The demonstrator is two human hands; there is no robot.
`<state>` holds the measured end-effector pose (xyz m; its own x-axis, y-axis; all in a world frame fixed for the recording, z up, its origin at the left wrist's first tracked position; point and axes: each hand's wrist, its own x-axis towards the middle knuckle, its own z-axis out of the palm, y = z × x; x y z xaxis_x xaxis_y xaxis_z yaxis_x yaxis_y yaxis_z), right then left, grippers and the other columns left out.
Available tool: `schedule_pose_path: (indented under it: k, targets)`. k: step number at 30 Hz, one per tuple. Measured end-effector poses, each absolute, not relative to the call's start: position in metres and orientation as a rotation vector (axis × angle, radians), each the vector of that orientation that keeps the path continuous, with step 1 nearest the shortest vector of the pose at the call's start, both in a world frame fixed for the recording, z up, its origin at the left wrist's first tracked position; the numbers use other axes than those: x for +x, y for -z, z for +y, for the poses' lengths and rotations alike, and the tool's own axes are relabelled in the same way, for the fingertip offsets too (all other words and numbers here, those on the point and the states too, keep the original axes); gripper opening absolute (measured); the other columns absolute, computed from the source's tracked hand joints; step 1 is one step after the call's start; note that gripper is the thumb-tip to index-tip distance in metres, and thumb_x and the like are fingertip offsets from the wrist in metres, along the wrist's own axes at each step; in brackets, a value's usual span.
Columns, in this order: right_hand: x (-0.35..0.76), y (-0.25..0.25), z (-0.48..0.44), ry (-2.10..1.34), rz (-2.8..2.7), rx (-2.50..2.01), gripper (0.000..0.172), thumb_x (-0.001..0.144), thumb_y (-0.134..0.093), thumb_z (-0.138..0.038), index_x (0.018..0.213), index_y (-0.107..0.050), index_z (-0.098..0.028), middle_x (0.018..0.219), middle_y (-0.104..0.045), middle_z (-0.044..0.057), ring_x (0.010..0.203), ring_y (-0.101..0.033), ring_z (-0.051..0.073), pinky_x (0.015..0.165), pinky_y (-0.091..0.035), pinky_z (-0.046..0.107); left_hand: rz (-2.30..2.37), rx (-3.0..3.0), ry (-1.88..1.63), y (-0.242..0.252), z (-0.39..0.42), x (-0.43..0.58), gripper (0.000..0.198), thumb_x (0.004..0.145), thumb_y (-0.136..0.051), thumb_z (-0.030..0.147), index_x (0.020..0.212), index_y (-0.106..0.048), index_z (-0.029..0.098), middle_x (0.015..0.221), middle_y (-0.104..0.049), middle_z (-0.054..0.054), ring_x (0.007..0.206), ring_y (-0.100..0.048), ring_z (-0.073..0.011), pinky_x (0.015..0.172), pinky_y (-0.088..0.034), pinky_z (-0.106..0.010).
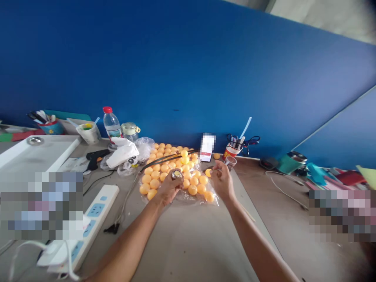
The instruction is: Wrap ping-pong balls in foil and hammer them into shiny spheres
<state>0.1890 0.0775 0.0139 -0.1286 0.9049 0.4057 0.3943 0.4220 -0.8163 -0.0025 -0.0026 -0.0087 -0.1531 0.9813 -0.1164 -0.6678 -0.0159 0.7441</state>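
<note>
My left hand [171, 188] is closed around a small round shiny thing, silver with a yellowish middle [176, 174]; its exact kind does not show. Beneath and behind that hand lie several rows of orange balls [154, 183], like table tennis balls, in a clear plastic bag [188, 197]. My right hand [222, 180] is raised at the bag's right side, its fingers curled in and thumb near the fingertips. Close to those fingertips is an orange ball [208, 172]; whether they touch it is unclear. Dark flat strips [164, 158] lie across the balls.
A phone [206, 149] leans against the blue partition [176, 78]. Right of it stand a cup of pens [232, 150] and a clear cup [230, 161]. Leftward are a red-capped bottle [111, 123], a black glue gun [96, 157], a power strip [95, 219] and a white tray [58, 150].
</note>
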Motion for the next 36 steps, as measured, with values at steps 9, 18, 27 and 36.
schedule_pose_path:
  k: [9,18,27,36]
  targets:
    - [0.259,0.023,0.087,-0.247,-2.24,-1.849,0.037,0.083,-0.047,-0.027,0.115,-0.061,-0.017,0.11,-0.061,0.015,0.098,-0.06,0.027,0.078,-0.043,0.034,0.818,0.611,-1.585,0.009,-0.004,-0.002,0.045,0.06,-0.081,0.023,0.096,-0.055,0.019,0.065,-0.052,0.006,0.051,-0.043,-0.0058,0.056,-0.036,-0.023]
    - [0.262,0.032,0.091,-0.18,-2.284,-1.862,0.023,0.082,-0.046,-0.017,0.092,-0.067,-0.014,0.09,-0.064,0.012,0.078,-0.06,0.021,0.066,-0.038,0.029,0.869,0.671,-1.577,0.012,-0.005,-0.003,0.035,0.065,-0.077,0.022,0.09,-0.054,0.019,0.071,-0.054,0.004,0.054,-0.045,-0.0063,0.056,-0.036,-0.022]
    - [0.249,-0.017,0.08,-0.646,-2.024,-1.548,0.038,0.093,-0.031,-0.04,0.098,-0.059,-0.016,0.057,-0.052,-0.001,0.049,-0.047,0.014,0.048,-0.036,0.025,0.711,0.534,-1.589,0.007,-0.004,-0.006,0.043,0.064,-0.08,0.026,0.099,-0.056,0.019,0.075,-0.056,0.002,0.053,-0.049,-0.0067,0.054,-0.039,-0.021]
    - [0.177,-0.026,0.016,-1.078,-1.97,-1.106,0.034,0.092,-0.041,-0.05,0.079,-0.05,-0.02,0.053,-0.045,-0.005,0.046,-0.04,0.011,0.046,-0.032,0.022,0.367,0.249,-1.631,0.009,0.002,-0.022,0.014,0.084,-0.059,0.022,0.097,-0.06,0.017,0.076,-0.059,-0.004,0.064,-0.057,-0.0142,0.063,-0.048,-0.028]
